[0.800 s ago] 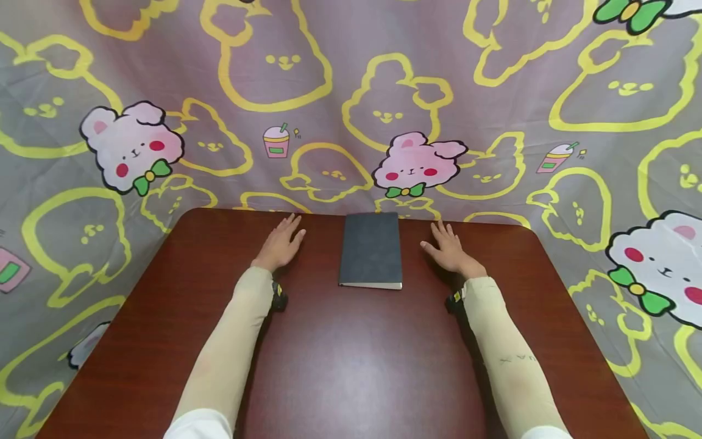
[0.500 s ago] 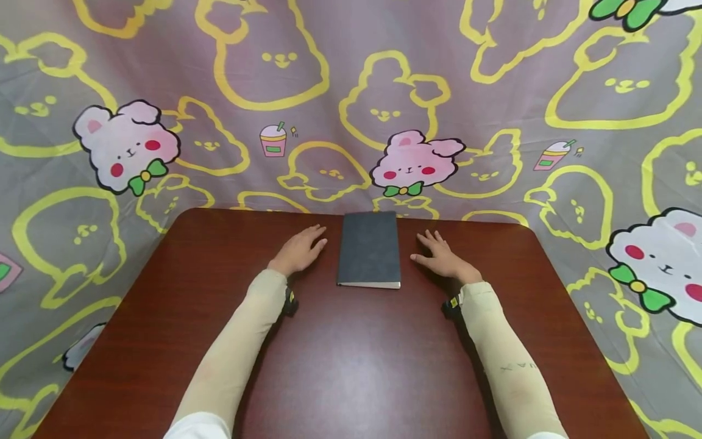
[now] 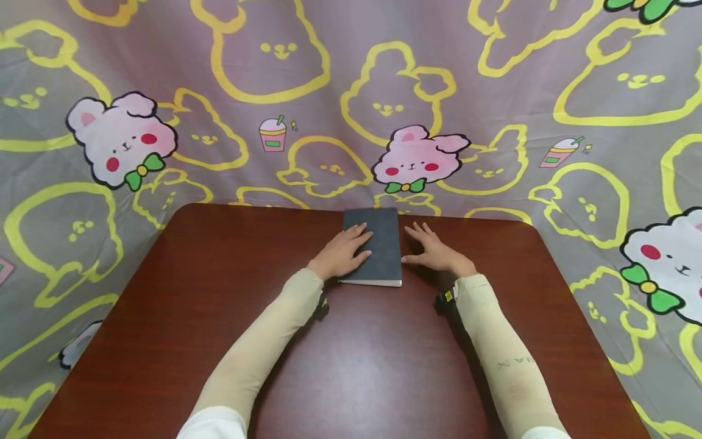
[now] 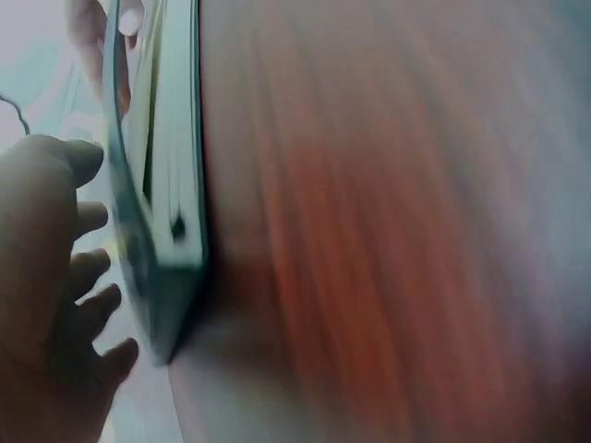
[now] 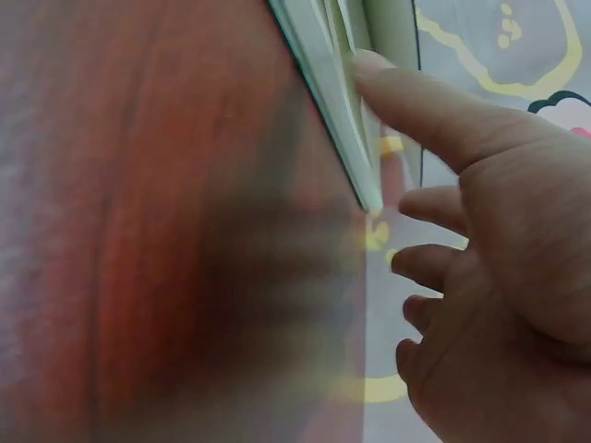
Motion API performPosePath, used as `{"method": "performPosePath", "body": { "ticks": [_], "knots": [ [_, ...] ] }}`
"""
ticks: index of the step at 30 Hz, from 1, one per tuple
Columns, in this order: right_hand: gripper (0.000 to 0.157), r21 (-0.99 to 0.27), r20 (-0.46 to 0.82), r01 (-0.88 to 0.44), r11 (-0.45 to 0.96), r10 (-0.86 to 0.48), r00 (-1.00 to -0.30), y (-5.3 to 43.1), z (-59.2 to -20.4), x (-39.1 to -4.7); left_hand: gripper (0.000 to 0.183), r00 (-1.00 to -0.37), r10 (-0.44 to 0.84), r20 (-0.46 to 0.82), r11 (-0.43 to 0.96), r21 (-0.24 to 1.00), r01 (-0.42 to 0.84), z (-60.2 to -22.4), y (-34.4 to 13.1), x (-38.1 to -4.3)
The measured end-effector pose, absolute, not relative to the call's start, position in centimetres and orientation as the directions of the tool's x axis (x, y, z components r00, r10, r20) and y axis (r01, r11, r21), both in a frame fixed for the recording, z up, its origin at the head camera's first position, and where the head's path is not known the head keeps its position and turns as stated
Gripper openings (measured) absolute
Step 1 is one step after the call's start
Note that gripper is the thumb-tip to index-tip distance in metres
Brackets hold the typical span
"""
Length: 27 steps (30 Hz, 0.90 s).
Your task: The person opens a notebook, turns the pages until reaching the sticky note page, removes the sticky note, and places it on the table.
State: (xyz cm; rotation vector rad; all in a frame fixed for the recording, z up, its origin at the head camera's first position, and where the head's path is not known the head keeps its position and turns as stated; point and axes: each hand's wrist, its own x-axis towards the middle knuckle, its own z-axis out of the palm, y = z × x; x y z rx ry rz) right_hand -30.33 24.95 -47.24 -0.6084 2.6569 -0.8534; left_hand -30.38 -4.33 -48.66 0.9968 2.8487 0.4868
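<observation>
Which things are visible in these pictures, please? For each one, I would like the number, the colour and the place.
Wood-grained table: 1, reddish-brown, across the lower middle
Flat rectangular notebook: 1, dark blue-grey cover, pale pages, at the table's far edge
Cartoon-printed fabric backdrop: at least 1 piece, grey with yellow outlines, behind and beside the table
Small wrist devices: 2, black, one at each wrist
Long fabric sleeves: 2, pale beige, on the forearms, white fabric above
Left hand: 1, bare, over the notebook's left side
Right hand: 1, bare, beside its right edge
</observation>
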Motion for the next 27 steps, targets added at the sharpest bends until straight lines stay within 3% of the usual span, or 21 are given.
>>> {"method": "performPosePath", "body": {
  "ticks": [8, 17, 27],
  "knots": [
    [0.104, -0.599, -0.196, -0.32, 0.734, -0.522, -0.83, 24.8, -46.9, -31.1, 0.062, -0.788, 0.612, -0.069, 0.777, 0.236, 0.583, -48.9, -2.7, -30.0],
    [0.114, -0.606, -0.25, -0.297, 0.738, -0.531, -0.809, 24.8, -46.9, -31.4, 0.064, -0.803, 0.588, -0.096, 0.797, 0.233, 0.557, -48.9, -2.4, -29.9],
    [0.116, -0.594, -0.24, -0.297, 0.748, -0.517, -0.821, 24.4, -47.4, -31.7, 0.063, -0.805, 0.587, -0.082, 0.795, 0.244, 0.555, -48.7, -2.4, -29.8]
  ]
}}
